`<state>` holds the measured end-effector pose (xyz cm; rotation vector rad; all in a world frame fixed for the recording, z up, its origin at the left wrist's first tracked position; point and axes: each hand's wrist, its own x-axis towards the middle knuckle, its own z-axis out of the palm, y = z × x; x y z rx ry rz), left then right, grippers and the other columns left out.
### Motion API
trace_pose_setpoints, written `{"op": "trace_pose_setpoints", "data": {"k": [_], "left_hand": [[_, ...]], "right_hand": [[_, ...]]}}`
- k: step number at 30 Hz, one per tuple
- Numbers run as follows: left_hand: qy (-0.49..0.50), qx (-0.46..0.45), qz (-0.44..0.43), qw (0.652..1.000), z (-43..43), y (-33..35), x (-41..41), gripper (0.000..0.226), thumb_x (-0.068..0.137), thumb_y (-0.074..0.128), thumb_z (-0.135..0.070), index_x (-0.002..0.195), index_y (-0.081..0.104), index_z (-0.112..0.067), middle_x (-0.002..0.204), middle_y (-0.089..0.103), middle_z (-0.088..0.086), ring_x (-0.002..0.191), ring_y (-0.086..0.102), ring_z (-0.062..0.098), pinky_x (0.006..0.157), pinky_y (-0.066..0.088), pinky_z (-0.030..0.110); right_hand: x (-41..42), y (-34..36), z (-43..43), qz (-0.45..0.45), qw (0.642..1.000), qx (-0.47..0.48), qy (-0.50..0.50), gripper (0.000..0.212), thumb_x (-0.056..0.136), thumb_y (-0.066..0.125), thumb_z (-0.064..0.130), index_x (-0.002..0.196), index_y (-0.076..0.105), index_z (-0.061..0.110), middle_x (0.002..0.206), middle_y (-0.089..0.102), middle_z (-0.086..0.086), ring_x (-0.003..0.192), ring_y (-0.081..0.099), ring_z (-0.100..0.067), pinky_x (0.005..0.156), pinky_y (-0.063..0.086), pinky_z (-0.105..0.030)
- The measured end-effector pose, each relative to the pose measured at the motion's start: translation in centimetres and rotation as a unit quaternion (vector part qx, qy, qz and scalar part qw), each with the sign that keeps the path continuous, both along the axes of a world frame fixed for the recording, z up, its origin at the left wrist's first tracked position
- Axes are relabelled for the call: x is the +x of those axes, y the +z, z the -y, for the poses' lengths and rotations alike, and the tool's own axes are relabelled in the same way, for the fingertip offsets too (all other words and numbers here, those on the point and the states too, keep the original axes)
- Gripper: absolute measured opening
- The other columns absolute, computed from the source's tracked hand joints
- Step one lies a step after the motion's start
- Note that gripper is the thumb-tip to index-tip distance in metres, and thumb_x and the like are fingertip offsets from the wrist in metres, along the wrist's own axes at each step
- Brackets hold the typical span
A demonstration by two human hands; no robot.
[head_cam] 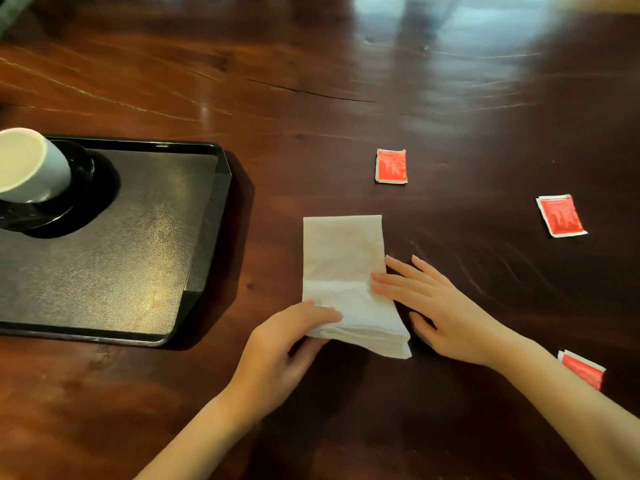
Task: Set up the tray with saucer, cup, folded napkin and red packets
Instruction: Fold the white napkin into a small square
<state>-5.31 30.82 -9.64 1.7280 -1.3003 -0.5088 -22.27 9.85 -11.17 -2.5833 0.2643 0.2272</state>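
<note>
A white folded napkin (343, 261) lies on the wooden table, right of the black tray (204, 216). My left hand (280, 355) pinches its near left corner, thumb on top. My right hand (436, 306) lies flat with straight fingers, its fingertips touching the napkin's right edge. On the tray's far left a white cup (31, 168) stands on a black saucer (83, 188). Three red packets lie on the table: one beyond the napkin (391, 166), one at the far right (561, 216), and one partly hidden behind my right forearm (581, 368).
The dark wooden table (311, 81) stretches far back, with a crack in its surface. The tray's right part shows bare black surface.
</note>
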Motion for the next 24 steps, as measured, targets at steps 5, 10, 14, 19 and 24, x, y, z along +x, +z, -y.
{"op": "trace_pose_setpoints", "data": {"k": [5, 10, 14, 19, 24], "left_hand": [[0.056, -0.014, -0.093, 0.994, 2.0, 1.0, 0.8, 0.030, 0.084, 0.066, -0.017, 0.109, 0.060, -0.033, 0.104, 0.065, -0.025, 0.100, 0.061, -0.003, 0.084, 0.045, 0.009], [0.153, -0.016, -0.190, 0.970, 5.9, 0.6, 2.0, 0.026, 0.085, 0.062, -0.034, 0.110, 0.056, -0.041, 0.113, 0.062, -0.012, 0.106, 0.060, 0.009, 0.083, 0.051, 0.018], [0.214, 0.022, -0.185, 0.959, 8.9, -0.8, 2.6, 0.024, 0.089, 0.059, -0.035, 0.107, 0.049, -0.047, 0.115, 0.058, -0.017, 0.107, 0.057, 0.004, 0.085, 0.054, 0.024], [0.224, 0.058, -0.137, 0.963, 10.9, -2.3, 2.8, 0.022, 0.092, 0.053, -0.037, 0.112, 0.047, -0.045, 0.106, 0.049, -0.036, 0.105, 0.051, -0.008, 0.082, 0.046, 0.010], [0.231, 0.085, -0.082, 0.966, 11.6, -2.8, 2.5, 0.022, 0.095, 0.049, -0.032, 0.117, 0.051, -0.031, 0.103, 0.048, -0.032, 0.093, 0.048, -0.017, 0.074, 0.035, -0.005]], "right_hand": [[0.8, -0.5, -0.4, 0.160, 0.979, 0.052, -0.118, 0.034, 0.080, 0.069, 0.016, 0.113, 0.064, 0.025, 0.114, 0.061, 0.016, 0.116, 0.045, -0.007, 0.100, 0.035, -0.034], [1.8, -0.9, -1.5, 0.188, 0.937, 0.124, -0.266, 0.024, 0.077, 0.072, 0.016, 0.095, 0.065, 0.031, 0.086, 0.057, 0.023, 0.090, 0.054, -0.008, 0.085, 0.047, -0.038], [2.9, -0.7, -2.0, 0.181, 0.909, 0.155, -0.343, 0.019, 0.082, 0.064, 0.032, 0.095, 0.054, 0.042, 0.076, 0.059, 0.016, 0.083, 0.057, -0.001, 0.078, 0.043, -0.024], [5.5, -0.1, -1.7, 0.169, 0.850, 0.211, -0.451, 0.017, 0.087, 0.054, 0.045, 0.101, 0.048, 0.036, 0.079, 0.060, 0.020, 0.079, 0.060, 0.008, 0.059, 0.050, -0.011], [7.6, 0.3, -1.1, 0.176, 0.787, 0.263, -0.530, 0.017, 0.088, 0.056, 0.041, 0.100, 0.051, 0.030, 0.086, 0.055, 0.021, 0.081, 0.059, -0.002, 0.061, 0.051, -0.017]]}}
